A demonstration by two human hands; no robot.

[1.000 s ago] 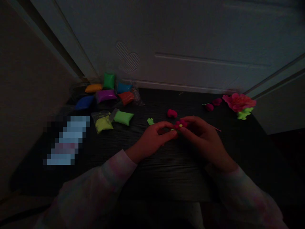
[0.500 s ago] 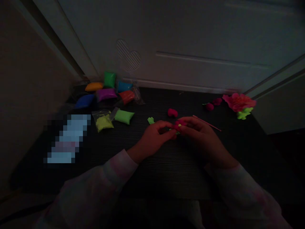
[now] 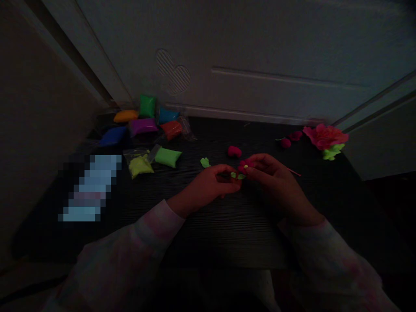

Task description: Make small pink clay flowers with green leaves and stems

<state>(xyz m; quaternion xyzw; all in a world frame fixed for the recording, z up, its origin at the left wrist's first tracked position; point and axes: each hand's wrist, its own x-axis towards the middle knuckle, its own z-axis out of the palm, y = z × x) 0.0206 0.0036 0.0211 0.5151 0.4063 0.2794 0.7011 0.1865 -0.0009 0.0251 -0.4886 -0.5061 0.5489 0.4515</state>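
Note:
A small clay flower (image 3: 243,165) with dark pink petals and a yellow centre is between my hands, over the dark table. My right hand (image 3: 276,186) pinches its petals between thumb and fingers. Below the petals are two light green leaves (image 3: 241,176). My left hand (image 3: 211,185) is closed around the lower part of the flower; its fingertips hide most of the stem. Just beyond the hands lies a pink clay lump (image 3: 234,151). A flat piece of light green clay (image 3: 205,162) rests left of it.
Several bags of coloured clay, including a light green bag (image 3: 167,157) and a yellow one (image 3: 140,165), lie at left. A blurred bright screen (image 3: 94,186) is nearer. Pink cherry-like pieces (image 3: 286,143), a pink flower (image 3: 326,136) and a thin pink stick (image 3: 294,171) lie right.
The flower has tipped up slightly, and its green leaves now show between my hands. My right hand now covers more of the pink stick. The whole view has shifted slightly.

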